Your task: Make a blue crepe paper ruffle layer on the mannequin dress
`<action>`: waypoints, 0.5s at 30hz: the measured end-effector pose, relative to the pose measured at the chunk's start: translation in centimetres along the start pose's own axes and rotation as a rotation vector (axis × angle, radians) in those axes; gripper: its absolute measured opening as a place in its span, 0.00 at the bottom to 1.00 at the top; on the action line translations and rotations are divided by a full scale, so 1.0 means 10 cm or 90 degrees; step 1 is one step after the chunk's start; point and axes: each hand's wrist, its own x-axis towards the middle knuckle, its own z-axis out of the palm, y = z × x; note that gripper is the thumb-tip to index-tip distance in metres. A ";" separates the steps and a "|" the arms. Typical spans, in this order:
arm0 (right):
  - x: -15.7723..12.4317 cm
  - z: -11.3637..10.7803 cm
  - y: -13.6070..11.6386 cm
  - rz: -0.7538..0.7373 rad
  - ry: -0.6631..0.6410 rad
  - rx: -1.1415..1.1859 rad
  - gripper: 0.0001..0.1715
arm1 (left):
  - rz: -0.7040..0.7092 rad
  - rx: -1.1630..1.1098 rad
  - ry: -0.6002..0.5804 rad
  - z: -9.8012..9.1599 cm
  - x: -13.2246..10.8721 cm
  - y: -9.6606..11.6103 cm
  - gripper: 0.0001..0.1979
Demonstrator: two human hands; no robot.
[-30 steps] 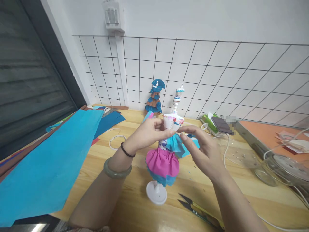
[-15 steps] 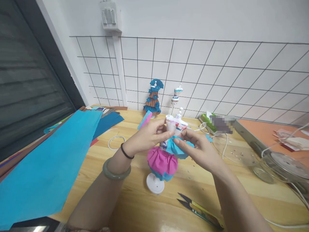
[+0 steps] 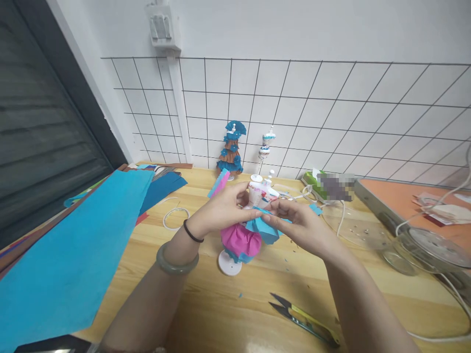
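Observation:
A small white dress-form figurine [image 3: 260, 194] with coloured marks leans between my hands over the table. Its skirt is ruffled pink crepe paper [image 3: 241, 241] with blue beneath, and its round white base [image 3: 230, 263] shows below. My left hand [image 3: 230, 206] is closed around the torso's left side, its thumb pressed at the waist. With the thumb and fingers of my right hand [image 3: 303, 223], I pinch a gathered strip of light-blue crepe paper [image 3: 265, 231] against the waist. The fingertips behind the figurine are partly hidden.
Yellow-handled thread snips [image 3: 305, 318] lie near the front. Large blue paper sheets [image 3: 84, 245] cover the left side; a tape ring [image 3: 175, 218] lies beside them. A figurine in a blue-brown dress [image 3: 231, 149] and another figurine [image 3: 265, 147] stand behind. At right are a glue gun cord and clear container [image 3: 401, 260].
The figurine has tilted more and shifted slightly left, its base moving up in view. My left thumb now meets the blue paper near my right thumb.

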 end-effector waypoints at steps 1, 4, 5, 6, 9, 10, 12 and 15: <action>0.00 -0.01 0.00 0.002 -0.004 0.005 0.18 | -0.004 0.008 0.005 -0.01 0.00 0.00 0.20; 0.00 -0.02 0.02 0.008 0.005 0.000 0.18 | -0.011 0.010 0.009 -0.02 0.00 0.01 0.17; 0.00 -0.01 0.03 0.005 0.009 -0.001 0.18 | -0.010 0.002 0.007 -0.02 0.00 0.01 0.17; 0.00 -0.01 0.03 0.000 0.010 0.001 0.18 | -0.009 -0.008 0.004 -0.01 0.00 0.02 0.18; 0.00 -0.01 0.04 -0.021 0.007 0.023 0.18 | -0.012 -0.032 -0.008 -0.02 0.01 0.04 0.18; -0.01 -0.01 0.04 -0.024 0.002 0.032 0.17 | -0.014 -0.031 -0.007 -0.02 0.01 0.04 0.18; -0.02 -0.01 0.03 -0.027 -0.006 0.042 0.17 | -0.022 -0.010 0.001 -0.04 0.02 0.04 0.16; -0.04 -0.01 -0.01 -0.025 -0.002 0.018 0.17 | -0.028 0.027 0.016 -0.06 0.02 0.02 0.15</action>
